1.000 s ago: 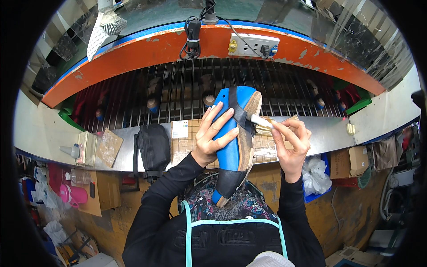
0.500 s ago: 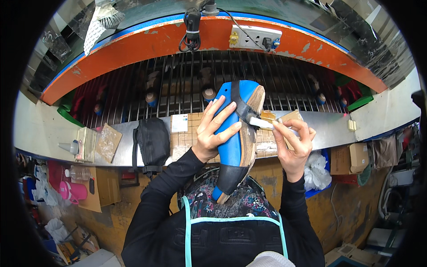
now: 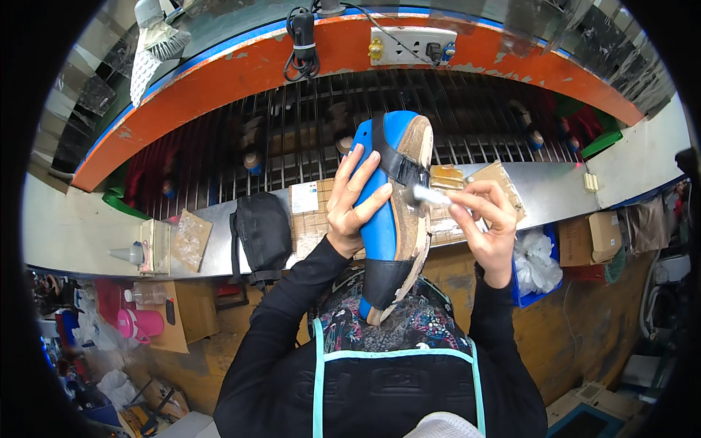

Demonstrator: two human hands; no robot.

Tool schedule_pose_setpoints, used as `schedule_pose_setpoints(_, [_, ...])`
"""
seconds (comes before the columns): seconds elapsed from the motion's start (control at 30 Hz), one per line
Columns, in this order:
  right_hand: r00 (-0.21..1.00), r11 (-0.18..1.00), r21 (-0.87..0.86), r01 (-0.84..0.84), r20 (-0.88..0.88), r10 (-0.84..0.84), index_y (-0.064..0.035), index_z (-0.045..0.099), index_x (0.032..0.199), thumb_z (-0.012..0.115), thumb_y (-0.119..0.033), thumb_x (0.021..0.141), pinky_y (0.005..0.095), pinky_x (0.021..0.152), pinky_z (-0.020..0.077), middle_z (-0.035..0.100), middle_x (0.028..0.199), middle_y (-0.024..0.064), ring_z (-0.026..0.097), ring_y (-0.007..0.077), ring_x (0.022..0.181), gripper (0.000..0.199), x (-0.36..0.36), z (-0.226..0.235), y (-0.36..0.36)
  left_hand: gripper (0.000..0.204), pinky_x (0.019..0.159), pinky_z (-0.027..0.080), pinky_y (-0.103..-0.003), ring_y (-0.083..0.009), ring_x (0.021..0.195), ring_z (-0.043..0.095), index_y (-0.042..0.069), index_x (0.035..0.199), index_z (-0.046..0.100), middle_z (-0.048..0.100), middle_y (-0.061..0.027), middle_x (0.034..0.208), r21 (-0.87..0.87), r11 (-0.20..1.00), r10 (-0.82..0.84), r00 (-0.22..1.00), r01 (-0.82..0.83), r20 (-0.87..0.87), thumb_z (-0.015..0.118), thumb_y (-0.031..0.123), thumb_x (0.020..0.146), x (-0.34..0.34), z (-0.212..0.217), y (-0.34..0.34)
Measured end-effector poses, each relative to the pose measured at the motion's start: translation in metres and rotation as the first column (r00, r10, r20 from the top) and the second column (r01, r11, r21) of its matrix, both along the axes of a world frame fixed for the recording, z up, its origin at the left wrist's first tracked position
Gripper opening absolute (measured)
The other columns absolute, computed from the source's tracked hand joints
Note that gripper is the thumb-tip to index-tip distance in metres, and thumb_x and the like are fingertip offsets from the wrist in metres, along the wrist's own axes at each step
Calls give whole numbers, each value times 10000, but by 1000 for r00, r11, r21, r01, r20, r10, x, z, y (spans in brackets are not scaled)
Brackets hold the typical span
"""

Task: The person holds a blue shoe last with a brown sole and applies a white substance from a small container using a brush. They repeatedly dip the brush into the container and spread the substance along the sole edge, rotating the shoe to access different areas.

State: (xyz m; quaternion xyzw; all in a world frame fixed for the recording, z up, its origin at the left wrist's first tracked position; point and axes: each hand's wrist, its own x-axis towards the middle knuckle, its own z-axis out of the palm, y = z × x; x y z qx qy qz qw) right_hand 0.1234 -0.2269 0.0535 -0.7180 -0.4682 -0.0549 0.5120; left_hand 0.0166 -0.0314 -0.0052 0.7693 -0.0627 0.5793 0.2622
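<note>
My left hand [image 3: 354,204] is wrapped round a blue shoe last [image 3: 381,237], its fingers spread over the upper side. The last carries a sandal with a wide black strap [image 3: 403,169], a black heel band [image 3: 387,283] and a brown cork-like sole [image 3: 418,142]. Its toe points away from me; the heel end is close to my apron. Pinched in my right hand [image 3: 491,226] is a slim white brush-like tool [image 3: 432,196], blurred by motion. The tool's tip is at the sole's edge just below the wide strap; whether it touches cannot be told.
Behind the last, metal rollers [image 3: 292,124] run under an orange frame [image 3: 241,73], with several more lasts on them. On the metal ledge are a black pouch [image 3: 263,232], cardboard [image 3: 500,182] and an amber-coloured piece [image 3: 447,175]. A blue bin [image 3: 520,288] with plastic bags stands at right.
The last has turned slightly, showing more of the sole's side. The white tool has shifted along the sole's edge, a little nearer the heel. The whole view has tilted slightly.
</note>
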Motion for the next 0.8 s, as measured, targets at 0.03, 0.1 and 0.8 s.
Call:
schedule_pose_setpoints(0.03, [988, 992, 18, -128, -85, 129, -60, 741, 988, 729, -17, 783, 231, 583, 401, 594, 949, 62, 560, 112, 718, 210, 3, 1, -2, 453, 1032, 376, -569, -453, 1241, 494, 202, 1148, 610, 561, -204, 1311, -14, 1000, -7, 1000, 7, -3, 774, 199, 725, -1, 0, 1])
schedule_pose_setpoints(0.1, [985, 995, 97, -22, -167, 38, -50, 736, 996, 719, -12, 797, 222, 579, 409, 589, 955, 60, 553, 102, 726, 203, -2, -4, 3, 444, 1033, 379, -563, -452, 1244, 492, 199, 1147, 609, 560, -202, 1313, -21, 1000, 8, 1000, -8, 20, 771, 193, 733, -1, -2, 1])
schedule_pose_setpoints(0.8, [973, 982, -10, 188, -138, -187, -97, 748, 1008, 729, -58, 791, 270, 682, 366, 588, 892, 35, 512, 104, 629, 221, -45, -18, 23, 448, 1026, 382, -574, -438, 1235, 504, 254, 1142, 598, 583, -155, 1296, 156, 967, 212, 976, -201, -53, 750, 163, 730, -19, -11, 20])
